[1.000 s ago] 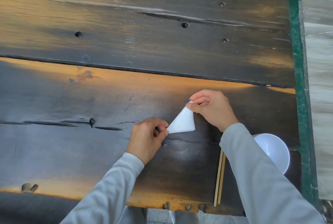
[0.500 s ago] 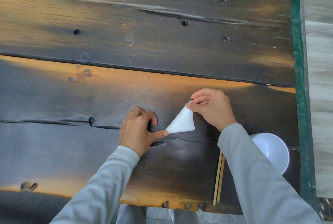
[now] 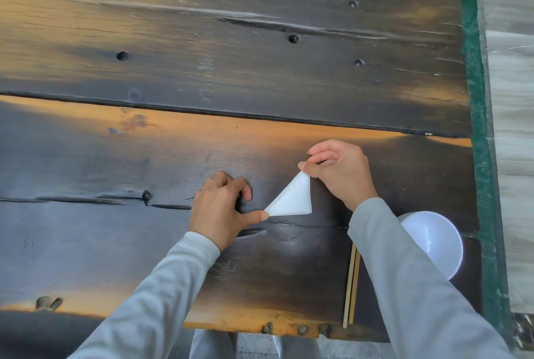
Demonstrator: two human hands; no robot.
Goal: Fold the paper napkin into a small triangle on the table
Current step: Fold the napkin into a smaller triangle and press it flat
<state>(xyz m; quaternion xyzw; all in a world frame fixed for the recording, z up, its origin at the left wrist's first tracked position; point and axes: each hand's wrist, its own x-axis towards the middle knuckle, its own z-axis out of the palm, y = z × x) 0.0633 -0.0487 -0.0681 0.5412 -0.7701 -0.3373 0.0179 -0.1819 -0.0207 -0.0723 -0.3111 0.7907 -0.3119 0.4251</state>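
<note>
The white paper napkin (image 3: 293,199) lies as a small triangle on the dark wooden table (image 3: 202,142), right of centre. My right hand (image 3: 338,171) pinches its top corner between thumb and fingers. My left hand (image 3: 222,208) rests on the table left of the napkin. Its thumb tip presses the napkin's lower left corner, and the other fingers are curled on the wood.
A white bowl (image 3: 433,240) sits at the near right, partly hidden by my right sleeve. A pair of wooden chopsticks (image 3: 351,289) lies beside it, pointing toward the near table edge. A green strip (image 3: 476,127) borders the table's right side.
My left hand has let go of its pinch on the lower left corner, slid a little left and flattened, leaving only the thumb on that corner. The right hand has kept its hold.
</note>
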